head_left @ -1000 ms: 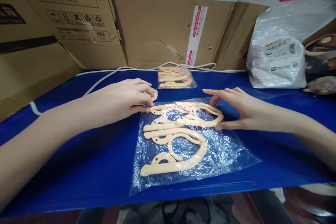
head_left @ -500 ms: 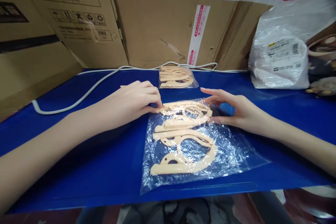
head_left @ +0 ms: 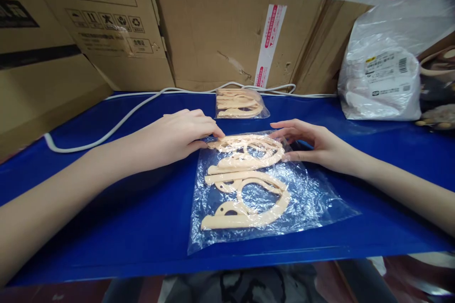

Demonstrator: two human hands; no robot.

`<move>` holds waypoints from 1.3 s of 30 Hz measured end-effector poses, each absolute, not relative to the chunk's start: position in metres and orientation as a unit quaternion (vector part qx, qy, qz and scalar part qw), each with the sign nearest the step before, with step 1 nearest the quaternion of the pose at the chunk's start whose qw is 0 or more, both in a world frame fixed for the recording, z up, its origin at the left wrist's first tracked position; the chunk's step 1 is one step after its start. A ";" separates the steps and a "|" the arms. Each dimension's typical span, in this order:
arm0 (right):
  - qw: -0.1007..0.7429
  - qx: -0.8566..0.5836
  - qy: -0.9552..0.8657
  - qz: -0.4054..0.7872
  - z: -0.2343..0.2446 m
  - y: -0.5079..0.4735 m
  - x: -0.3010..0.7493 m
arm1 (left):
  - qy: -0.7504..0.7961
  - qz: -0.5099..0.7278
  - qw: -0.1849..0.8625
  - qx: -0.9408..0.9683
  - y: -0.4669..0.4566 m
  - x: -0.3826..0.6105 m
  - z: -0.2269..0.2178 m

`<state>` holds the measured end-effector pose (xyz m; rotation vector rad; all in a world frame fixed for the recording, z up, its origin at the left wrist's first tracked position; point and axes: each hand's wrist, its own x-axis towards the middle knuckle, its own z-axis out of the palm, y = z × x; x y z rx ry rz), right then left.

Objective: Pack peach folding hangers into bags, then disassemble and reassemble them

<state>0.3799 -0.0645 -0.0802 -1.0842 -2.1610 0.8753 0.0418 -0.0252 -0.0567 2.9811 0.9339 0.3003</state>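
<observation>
A clear plastic bag [head_left: 320, 203] lies flat on the blue tabletop with beige folding hangers inside. The nearer hanger [head_left: 245, 220] is folded into a loop shape; the farther ones [head_left: 245, 163] overlap in a stack. At the stack's left end, my left hand [head_left: 190, 130] touches the bag with its index fingertip, thumb apart from it. My right hand [head_left: 305, 142] is open around the stack's right end, thumb on the near side and fingers on the far side. Behind both hands sits a smaller clear packet [head_left: 240, 104] of similar beige hangers.
Cardboard boxes [head_left: 213, 33] wall off the back and left of the blue table [head_left: 124, 227]. A white cable [head_left: 117, 128] runs along the back and curves down the left. White plastic packaging [head_left: 380, 80] with a label stands at the back right, beside dark items.
The bag of hangers has slid slightly left and away from me. My left thumb and index finger, close together before, are now apart. The right hand stays around the right end.
</observation>
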 end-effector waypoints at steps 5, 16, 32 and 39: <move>0.277 -0.404 -0.816 0.307 -0.081 -0.066 0.378 | 0.284 0.108 0.002 0.953 -0.026 0.043 -0.055; 0.259 -0.410 -0.823 0.298 -0.079 -0.068 0.374 | 0.266 0.100 -0.001 0.959 -0.027 0.040 -0.051; 0.186 -0.421 -0.867 0.192 -0.063 -0.069 0.394 | 0.273 0.074 -0.067 0.957 -0.038 0.049 -0.054; 0.224 -0.399 -0.868 0.195 -0.076 -0.072 0.380 | 0.283 0.063 -0.073 0.954 -0.041 0.052 -0.052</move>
